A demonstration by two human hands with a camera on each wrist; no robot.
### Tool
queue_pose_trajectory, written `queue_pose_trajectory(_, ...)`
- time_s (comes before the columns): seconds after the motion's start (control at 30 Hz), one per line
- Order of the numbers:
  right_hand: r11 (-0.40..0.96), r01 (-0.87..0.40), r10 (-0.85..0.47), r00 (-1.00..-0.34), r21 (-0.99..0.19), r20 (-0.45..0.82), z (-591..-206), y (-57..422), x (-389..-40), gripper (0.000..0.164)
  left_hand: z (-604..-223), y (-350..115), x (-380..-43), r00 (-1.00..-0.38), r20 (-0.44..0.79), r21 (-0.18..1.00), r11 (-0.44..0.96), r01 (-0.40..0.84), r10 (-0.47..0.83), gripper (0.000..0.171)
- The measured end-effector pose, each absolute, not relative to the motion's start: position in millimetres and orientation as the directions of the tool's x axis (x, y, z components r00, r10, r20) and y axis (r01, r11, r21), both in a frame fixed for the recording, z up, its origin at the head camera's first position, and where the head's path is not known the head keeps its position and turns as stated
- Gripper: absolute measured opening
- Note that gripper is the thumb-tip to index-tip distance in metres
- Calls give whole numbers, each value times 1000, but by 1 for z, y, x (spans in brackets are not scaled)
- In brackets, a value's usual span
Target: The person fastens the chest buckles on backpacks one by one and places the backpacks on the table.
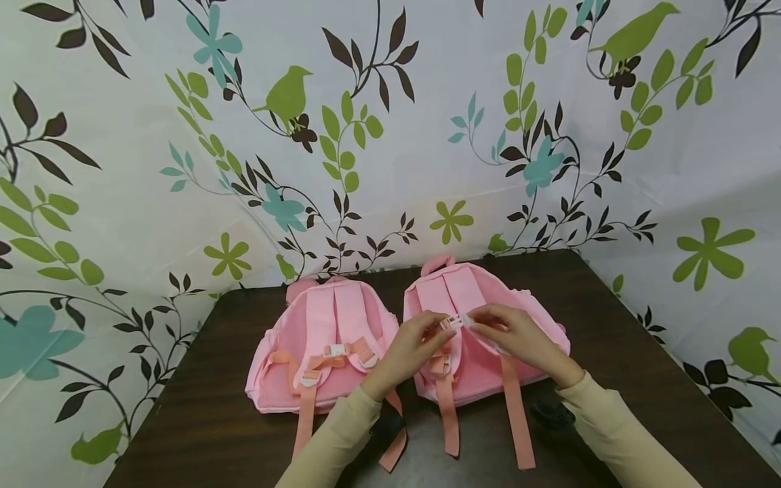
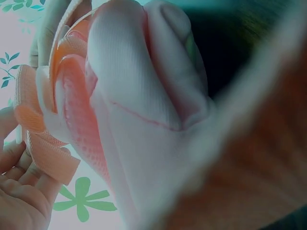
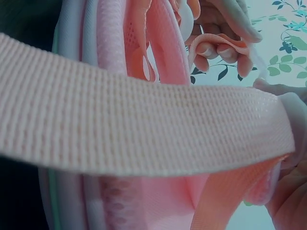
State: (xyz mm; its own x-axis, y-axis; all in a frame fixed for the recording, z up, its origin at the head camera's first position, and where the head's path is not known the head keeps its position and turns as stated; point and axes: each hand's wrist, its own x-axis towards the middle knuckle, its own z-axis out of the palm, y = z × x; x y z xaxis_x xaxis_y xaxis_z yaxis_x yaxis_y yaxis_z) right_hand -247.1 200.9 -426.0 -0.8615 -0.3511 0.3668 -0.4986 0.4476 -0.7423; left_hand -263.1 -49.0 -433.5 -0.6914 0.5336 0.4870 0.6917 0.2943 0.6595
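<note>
Two pink backpacks lie side by side with their straps facing me. At the right backpack [image 1: 515, 293], my left hand [image 1: 415, 349] pinches a white plastic buckle [image 1: 453, 323] on an orange strap. My right hand [image 1: 517, 333] pinches the buckle's other side between thumb and fingers. Whether the two halves are fully joined is hard to tell. Orange webbing [image 2: 53, 158] loops by the left fingers in the left wrist view. A wide loose strap [image 3: 144, 124] crosses the right wrist view and partly hides the right hand.
The left backpack [image 1: 274, 386] has its own white chest buckle [image 1: 335, 350] with orange straps across its shoulder straps. Loose orange strap ends [image 1: 517, 420] hang toward the near side of the dark wooden table [image 1: 201, 379]. A patterned cloth [image 1: 390, 156] stands behind the table.
</note>
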Motion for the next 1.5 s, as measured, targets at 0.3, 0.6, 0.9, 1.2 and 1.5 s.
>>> queue_pose_trajectory(0.3,449,-557,-398,-825,-699,401,-429,201,-250,23,-432,-50,-264,-691,452,642,333,691,564,27)
queue_pose_trajectory(0.6,492,-608,-447,-790,-623,419,-430,200,-248,25,-428,-54,-263,-707,344,661,375,650,618,24)
queue_pose_trajectory(0.9,489,-637,-481,-767,-596,424,-432,197,-248,21,-428,-55,-265,-693,279,659,393,642,665,25)
queue_pose_trajectory(1.2,529,-632,-489,-772,-566,405,-431,194,-247,21,-434,-52,-265,-682,312,599,420,682,662,28)
queue_pose_trajectory(1.5,550,-618,-484,-784,-562,389,-432,193,-246,24,-436,-51,-262,-684,320,579,435,689,656,28)
